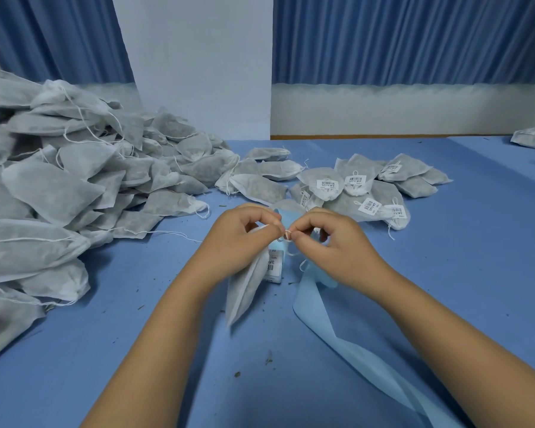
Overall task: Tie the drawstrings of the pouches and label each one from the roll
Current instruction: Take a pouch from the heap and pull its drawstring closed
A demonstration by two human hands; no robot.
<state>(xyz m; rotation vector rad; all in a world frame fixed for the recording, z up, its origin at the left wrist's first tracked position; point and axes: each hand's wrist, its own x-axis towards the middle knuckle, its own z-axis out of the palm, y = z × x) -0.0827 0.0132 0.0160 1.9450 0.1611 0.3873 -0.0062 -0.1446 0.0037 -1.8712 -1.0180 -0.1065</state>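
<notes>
Quick status check. Both hands are up over the middle of the blue table (130,350), busy with one pouch (247,288) that hangs down by its neck under the left hand (241,242). The left hand and the right hand (334,248) meet thumb-tip to thumb-tip, and the fingers (301,231) on both sides are curled in tight, pinching the thin white drawstring (288,233). Looks to me like the knot on this one is mid-tie, not finished.

Just behind the pouch there's a barcode label (275,265). I honestly can't tell if it's stuck on the pouch already or sitting on the pale blue backing strip (328,332), which snakes from under the right hand off toward the bottom right. The roll itself I can't make out.

As for progress, not far along I'd say:
- Done: a small heap of labelled pouches (368,189) just past the hands, barcode stickers showing on several. A few more pouches (530,138) sit well apart at the far right edge, too small to tell if they're labelled.
- Left: the big pile of pouches (59,186) on the left, stacked high and spilling toward the middle, loose strings everywhere and no stickers that I can see.

So the done heap is tiny next to the to-do pile. My guess is this pouch gets its knot pulled snug and then joins the labelled heap.
</notes>
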